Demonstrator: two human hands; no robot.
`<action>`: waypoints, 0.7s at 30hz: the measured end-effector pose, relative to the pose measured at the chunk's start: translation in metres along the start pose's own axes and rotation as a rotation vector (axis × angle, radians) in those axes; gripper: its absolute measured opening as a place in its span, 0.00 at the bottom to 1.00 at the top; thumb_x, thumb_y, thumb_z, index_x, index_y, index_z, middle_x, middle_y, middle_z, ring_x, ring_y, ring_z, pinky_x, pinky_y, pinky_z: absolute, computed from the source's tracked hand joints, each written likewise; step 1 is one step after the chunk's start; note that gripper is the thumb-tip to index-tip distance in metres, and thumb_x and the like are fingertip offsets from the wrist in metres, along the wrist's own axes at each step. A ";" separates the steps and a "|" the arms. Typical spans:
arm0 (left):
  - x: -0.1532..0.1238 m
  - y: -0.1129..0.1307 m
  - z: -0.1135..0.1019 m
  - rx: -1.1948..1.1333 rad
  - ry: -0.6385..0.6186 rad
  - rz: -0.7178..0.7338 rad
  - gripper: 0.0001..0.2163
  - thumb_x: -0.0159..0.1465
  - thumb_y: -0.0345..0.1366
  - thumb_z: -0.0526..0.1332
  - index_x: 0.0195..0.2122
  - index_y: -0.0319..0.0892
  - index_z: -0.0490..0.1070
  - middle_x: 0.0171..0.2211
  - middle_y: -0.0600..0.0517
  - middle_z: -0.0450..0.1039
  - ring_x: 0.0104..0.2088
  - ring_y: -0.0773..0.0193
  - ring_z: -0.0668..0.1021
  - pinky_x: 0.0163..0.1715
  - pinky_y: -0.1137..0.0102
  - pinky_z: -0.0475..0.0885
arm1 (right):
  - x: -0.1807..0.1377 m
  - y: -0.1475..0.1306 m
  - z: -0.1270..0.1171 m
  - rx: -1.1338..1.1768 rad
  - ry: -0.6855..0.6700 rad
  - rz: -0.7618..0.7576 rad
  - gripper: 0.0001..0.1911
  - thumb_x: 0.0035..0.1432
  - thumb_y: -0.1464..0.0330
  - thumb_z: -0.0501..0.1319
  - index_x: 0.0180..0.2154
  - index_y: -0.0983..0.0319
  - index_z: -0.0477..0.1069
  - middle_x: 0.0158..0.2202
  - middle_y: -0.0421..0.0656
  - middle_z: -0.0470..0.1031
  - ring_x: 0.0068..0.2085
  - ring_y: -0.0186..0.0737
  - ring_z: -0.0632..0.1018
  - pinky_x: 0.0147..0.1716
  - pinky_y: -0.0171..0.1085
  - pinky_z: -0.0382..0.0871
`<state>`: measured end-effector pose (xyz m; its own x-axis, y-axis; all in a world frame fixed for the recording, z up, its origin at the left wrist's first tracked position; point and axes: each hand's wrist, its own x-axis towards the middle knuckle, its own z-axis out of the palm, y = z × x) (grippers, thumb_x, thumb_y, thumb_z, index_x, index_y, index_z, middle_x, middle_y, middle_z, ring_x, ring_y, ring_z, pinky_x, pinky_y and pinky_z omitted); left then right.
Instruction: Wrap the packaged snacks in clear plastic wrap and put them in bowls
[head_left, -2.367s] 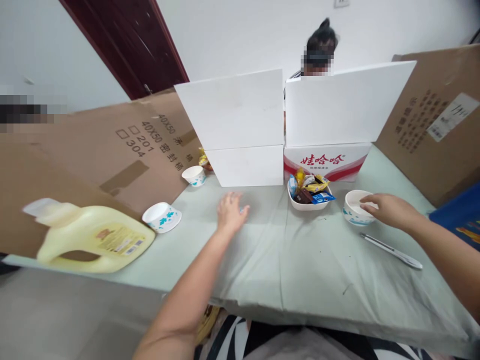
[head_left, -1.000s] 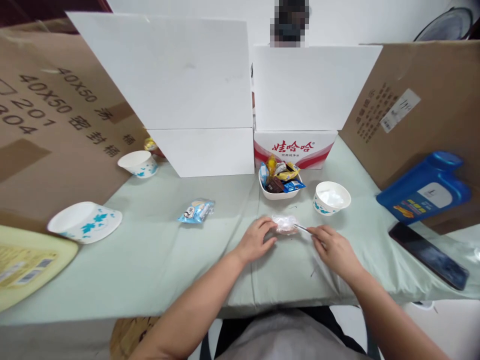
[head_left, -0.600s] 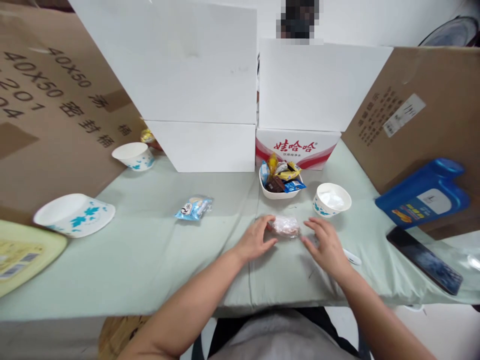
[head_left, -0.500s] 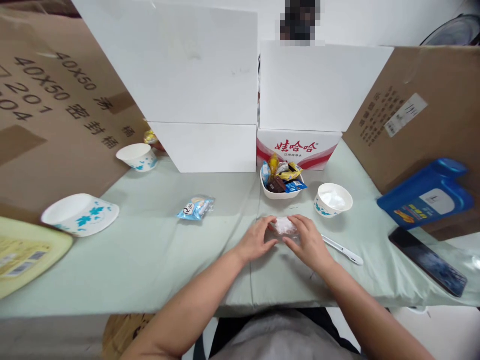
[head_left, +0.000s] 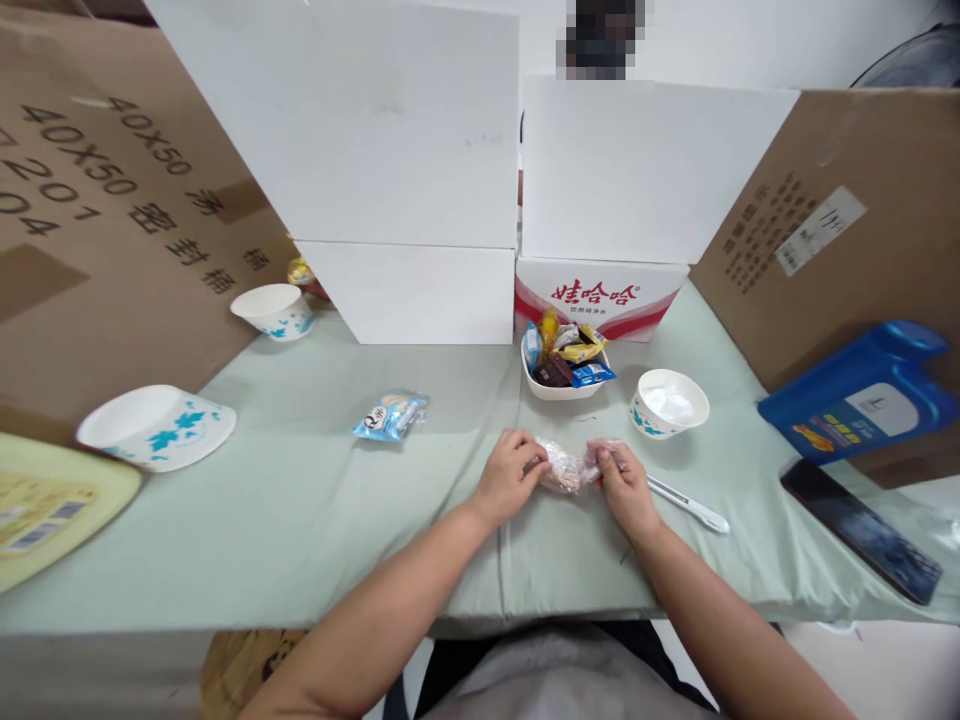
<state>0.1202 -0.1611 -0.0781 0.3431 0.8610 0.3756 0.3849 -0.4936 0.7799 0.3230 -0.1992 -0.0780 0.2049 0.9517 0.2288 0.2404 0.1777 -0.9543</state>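
Hands work at a clear-wrapped packet near the middle of the counter, each gripping one end. Taking the packet as the centre of the dial, with twelve pointing away from the person, the left hand is at nine, its thumb and fingers closed on the near end of the crinkled film. The right hand is at three, thumb pressed over bent fingers, pinching the opposite end. Something pinkish shows through the plastic; whether its underside touches the cloth cannot be told.

At twelve stands a white bowl heaped with wrapped snacks, before a carton with red lettering. A leaf-patterned paper bowl sits at two, with pale film inside. A slim white pen-like tool lies at half past three, its inner end close by the right hand. Farther out, a blue bottle leans at half past two, and a dark phone lies just below three.

At half past nine is a blue snack packet, lying flat, well apart from the left hand. Two more paper bowls stand beyond it, one at nine, another at ten.
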 end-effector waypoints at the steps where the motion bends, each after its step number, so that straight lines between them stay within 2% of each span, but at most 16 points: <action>1: 0.001 -0.004 -0.001 -0.077 0.072 -0.050 0.05 0.62 0.37 0.61 0.31 0.43 0.72 0.34 0.50 0.70 0.39 0.60 0.73 0.42 0.65 0.70 | 0.002 0.002 -0.001 0.008 0.066 0.002 0.20 0.61 0.51 0.55 0.37 0.60 0.72 0.27 0.40 0.72 0.22 0.33 0.68 0.21 0.34 0.63; 5: 0.008 -0.028 -0.012 -0.237 0.312 -0.191 0.10 0.68 0.41 0.51 0.35 0.42 0.66 0.34 0.50 0.72 0.33 0.64 0.76 0.33 0.69 0.72 | 0.012 0.013 -0.011 0.083 0.314 0.075 0.21 0.61 0.50 0.54 0.40 0.61 0.70 0.27 0.39 0.70 0.24 0.33 0.68 0.21 0.32 0.62; 7: 0.011 -0.036 -0.019 -0.234 0.374 -0.199 0.11 0.69 0.41 0.47 0.36 0.43 0.64 0.37 0.48 0.72 0.35 0.64 0.77 0.33 0.69 0.72 | 0.015 0.017 -0.015 0.065 0.339 0.091 0.21 0.61 0.50 0.55 0.40 0.61 0.70 0.27 0.39 0.69 0.25 0.33 0.68 0.23 0.33 0.63; 9: 0.012 -0.037 -0.023 -0.236 0.392 -0.185 0.09 0.67 0.42 0.51 0.36 0.43 0.64 0.40 0.47 0.73 0.38 0.63 0.77 0.37 0.68 0.73 | 0.015 0.017 -0.015 0.009 0.310 0.051 0.21 0.61 0.51 0.55 0.39 0.61 0.71 0.28 0.39 0.70 0.28 0.36 0.70 0.28 0.36 0.66; 11: 0.009 -0.029 -0.022 -0.229 0.303 -0.118 0.08 0.65 0.41 0.56 0.40 0.43 0.67 0.45 0.46 0.74 0.44 0.60 0.77 0.43 0.66 0.72 | 0.012 0.013 -0.011 -0.032 0.226 -0.012 0.19 0.62 0.52 0.54 0.38 0.60 0.72 0.29 0.41 0.72 0.32 0.39 0.73 0.35 0.39 0.69; 14: 0.004 -0.009 -0.013 -0.126 -0.017 0.086 0.17 0.64 0.38 0.58 0.54 0.43 0.65 0.54 0.43 0.71 0.51 0.57 0.74 0.49 0.62 0.70 | 0.004 0.006 -0.004 -0.033 0.014 -0.073 0.19 0.63 0.53 0.53 0.37 0.59 0.73 0.34 0.43 0.75 0.37 0.41 0.75 0.40 0.41 0.70; 16: 0.001 0.001 -0.007 -0.001 -0.180 0.205 0.20 0.64 0.37 0.59 0.57 0.43 0.64 0.53 0.43 0.72 0.50 0.56 0.74 0.51 0.58 0.69 | 0.001 0.004 0.000 -0.013 -0.104 -0.071 0.19 0.64 0.53 0.54 0.36 0.59 0.73 0.35 0.44 0.76 0.38 0.42 0.76 0.41 0.41 0.70; 18: 0.001 0.006 -0.005 0.075 -0.204 0.250 0.14 0.64 0.36 0.61 0.51 0.44 0.71 0.46 0.45 0.76 0.46 0.56 0.75 0.49 0.59 0.70 | 0.001 0.008 0.001 0.031 -0.105 -0.038 0.19 0.64 0.53 0.54 0.37 0.59 0.73 0.34 0.43 0.76 0.37 0.41 0.76 0.38 0.40 0.71; 20: 0.003 0.004 -0.008 0.058 -0.142 0.230 0.07 0.64 0.36 0.60 0.40 0.44 0.75 0.38 0.47 0.78 0.42 0.58 0.76 0.45 0.61 0.71 | 0.004 0.015 -0.002 0.060 0.018 -0.001 0.19 0.64 0.52 0.52 0.38 0.60 0.71 0.31 0.42 0.74 0.33 0.39 0.75 0.33 0.38 0.70; 21: 0.005 0.002 -0.011 0.018 -0.082 0.181 0.06 0.64 0.36 0.59 0.36 0.43 0.76 0.36 0.47 0.78 0.40 0.59 0.76 0.42 0.63 0.72 | 0.007 0.019 -0.005 0.049 0.094 0.000 0.20 0.65 0.52 0.51 0.39 0.60 0.70 0.30 0.41 0.73 0.31 0.38 0.74 0.31 0.37 0.69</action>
<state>0.1129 -0.1565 -0.0697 0.4764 0.7453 0.4663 0.3254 -0.6422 0.6940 0.3334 -0.1902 -0.0938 0.2940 0.9243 0.2434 0.1943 0.1915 -0.9621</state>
